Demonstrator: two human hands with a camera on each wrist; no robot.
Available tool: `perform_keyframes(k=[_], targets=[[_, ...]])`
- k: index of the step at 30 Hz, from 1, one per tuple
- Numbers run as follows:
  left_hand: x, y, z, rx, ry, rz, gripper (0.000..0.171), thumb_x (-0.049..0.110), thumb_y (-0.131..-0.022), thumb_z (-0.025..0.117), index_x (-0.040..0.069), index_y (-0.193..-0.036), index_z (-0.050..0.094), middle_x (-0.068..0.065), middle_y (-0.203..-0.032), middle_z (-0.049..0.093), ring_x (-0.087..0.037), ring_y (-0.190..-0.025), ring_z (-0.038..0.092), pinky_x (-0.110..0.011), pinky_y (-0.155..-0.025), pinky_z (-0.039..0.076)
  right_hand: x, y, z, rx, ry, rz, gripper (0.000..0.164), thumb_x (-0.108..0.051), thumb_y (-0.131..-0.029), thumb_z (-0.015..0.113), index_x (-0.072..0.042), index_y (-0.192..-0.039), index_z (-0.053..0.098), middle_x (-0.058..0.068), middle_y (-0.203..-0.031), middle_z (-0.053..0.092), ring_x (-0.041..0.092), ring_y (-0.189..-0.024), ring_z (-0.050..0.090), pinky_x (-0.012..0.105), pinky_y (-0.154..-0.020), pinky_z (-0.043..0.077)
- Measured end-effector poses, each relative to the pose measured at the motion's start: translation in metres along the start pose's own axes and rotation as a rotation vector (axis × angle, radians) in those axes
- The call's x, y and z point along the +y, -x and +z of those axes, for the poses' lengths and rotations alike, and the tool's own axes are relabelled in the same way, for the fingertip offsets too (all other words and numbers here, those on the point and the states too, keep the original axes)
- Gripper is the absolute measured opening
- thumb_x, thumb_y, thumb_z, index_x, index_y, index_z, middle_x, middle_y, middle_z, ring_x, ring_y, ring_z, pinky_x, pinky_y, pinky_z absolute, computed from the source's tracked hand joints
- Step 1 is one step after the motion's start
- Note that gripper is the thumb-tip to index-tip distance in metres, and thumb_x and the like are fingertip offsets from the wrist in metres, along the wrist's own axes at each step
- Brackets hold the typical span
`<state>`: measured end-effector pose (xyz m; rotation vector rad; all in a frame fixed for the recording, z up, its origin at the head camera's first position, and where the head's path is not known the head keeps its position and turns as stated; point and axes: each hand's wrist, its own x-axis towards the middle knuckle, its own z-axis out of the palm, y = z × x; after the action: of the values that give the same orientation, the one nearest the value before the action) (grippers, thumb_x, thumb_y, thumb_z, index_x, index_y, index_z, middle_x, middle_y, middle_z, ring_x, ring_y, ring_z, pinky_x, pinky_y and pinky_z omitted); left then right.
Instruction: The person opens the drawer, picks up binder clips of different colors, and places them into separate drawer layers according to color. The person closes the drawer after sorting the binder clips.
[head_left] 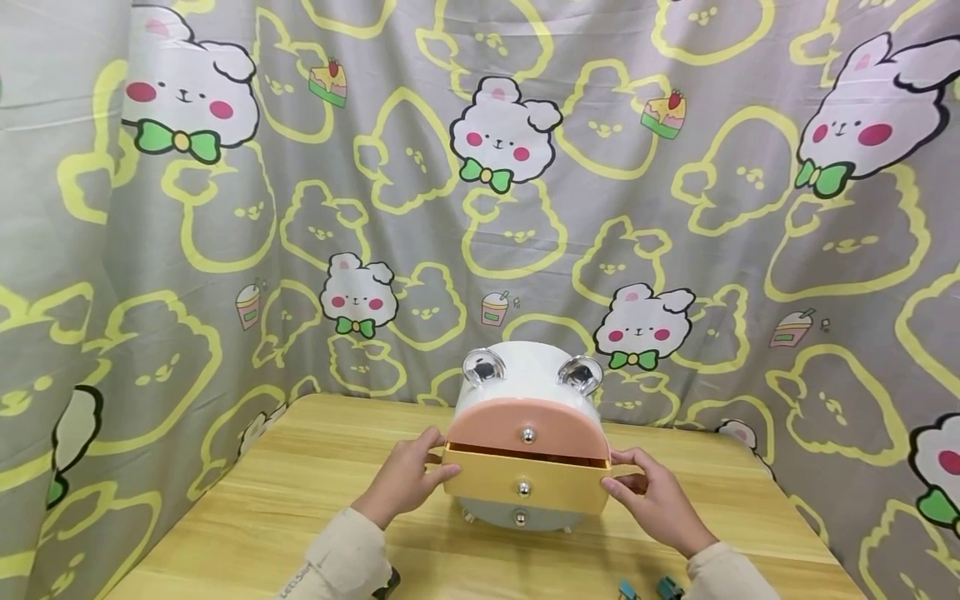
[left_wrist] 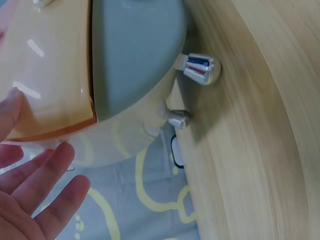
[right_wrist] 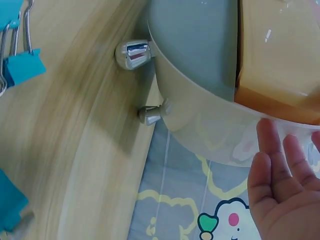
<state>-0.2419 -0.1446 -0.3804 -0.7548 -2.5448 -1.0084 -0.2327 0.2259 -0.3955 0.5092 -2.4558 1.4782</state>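
A small round drawer cabinet (head_left: 525, 362) with a white body and silver ear-like parts stands on the wooden table. Its middle yellow drawer (head_left: 487, 482) sticks out, a dark gap showing along its top. Above lies a pink drawer (head_left: 487, 425), below a grey-blue one (left_wrist: 137, 55); both look closed. My left hand (head_left: 408, 477) grips the yellow drawer's left end, thumb at the front and fingers along the side. At the opposite end my right hand (head_left: 660, 500) holds it likewise, its thumb on the front corner. The right thumb is hidden in the right wrist view.
Teal binder clips (right_wrist: 25, 67) lie on the table (head_left: 300, 467) near my right sleeve. A dark object (head_left: 387, 583) is partly hidden by my left sleeve. Grey curtain (head_left: 420, 217) with rabbit prints surrounds the table. Silver feet (left_wrist: 202, 69) stick out beneath the cabinet.
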Motion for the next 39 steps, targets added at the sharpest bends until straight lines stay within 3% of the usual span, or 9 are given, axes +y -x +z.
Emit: perform_keyframes(k=[13, 24, 33, 36, 39], targets=[[0.003, -0.005, 0.008, 0.132, -0.041, 0.012, 0.026, 0.015, -0.085, 0.076, 0.011, -0.082, 0.050, -0.018, -0.102, 0.069, -0.028, -0.082, 0.071, -0.033, -0.065, 0.058, 0.000, -0.002, 0.003, 0.058, 0.037, 0.025, 0.021, -0.017, -0.090, 0.071, -0.005, -0.105, 0.063, 0.021, -0.126, 0.059, 0.011, -0.084, 0.069, 0.026, -0.066, 0.053], [0.004, -0.006, 0.011, 0.173, -0.068, 0.001, 0.029, 0.012, -0.083, 0.077, 0.011, -0.079, 0.049, -0.008, -0.091, 0.068, -0.025, -0.078, 0.072, -0.027, -0.062, 0.056, 0.005, -0.006, 0.006, 0.086, 0.036, 0.024, 0.020, -0.017, -0.089, 0.072, -0.006, -0.103, 0.063, 0.019, -0.122, 0.061, 0.011, -0.081, 0.069, 0.027, -0.062, 0.052], [0.003, -0.005, 0.014, 0.185, -0.073, 0.003, 0.029, 0.013, -0.083, 0.077, 0.012, -0.079, 0.048, -0.007, -0.092, 0.070, -0.023, -0.076, 0.072, -0.027, -0.061, 0.055, 0.006, -0.004, 0.007, 0.104, 0.035, 0.054, 0.018, -0.018, -0.088, 0.073, -0.007, -0.098, 0.063, 0.018, -0.121, 0.062, 0.013, -0.080, 0.070, 0.027, -0.063, 0.052], [-0.001, -0.006, 0.013, 0.166, -0.083, -0.021, 0.025, 0.022, -0.085, 0.076, 0.014, -0.082, 0.052, -0.006, -0.093, 0.070, -0.021, -0.076, 0.071, -0.029, -0.063, 0.056, 0.008, -0.003, 0.007, 0.116, 0.044, 0.018, 0.013, -0.014, -0.088, 0.072, -0.007, -0.097, 0.065, 0.015, -0.112, 0.066, 0.013, -0.077, 0.069, 0.026, -0.061, 0.052], [-0.003, -0.008, 0.010, 0.205, -0.100, -0.055, 0.022, 0.030, -0.087, 0.074, 0.014, -0.088, 0.058, -0.006, -0.094, 0.070, -0.022, -0.077, 0.071, -0.032, -0.065, 0.056, 0.013, 0.000, 0.009, 0.123, 0.046, -0.026, 0.009, -0.009, -0.089, 0.071, -0.007, -0.096, 0.066, 0.006, -0.091, 0.068, 0.012, -0.068, 0.065, 0.025, -0.056, 0.050]])
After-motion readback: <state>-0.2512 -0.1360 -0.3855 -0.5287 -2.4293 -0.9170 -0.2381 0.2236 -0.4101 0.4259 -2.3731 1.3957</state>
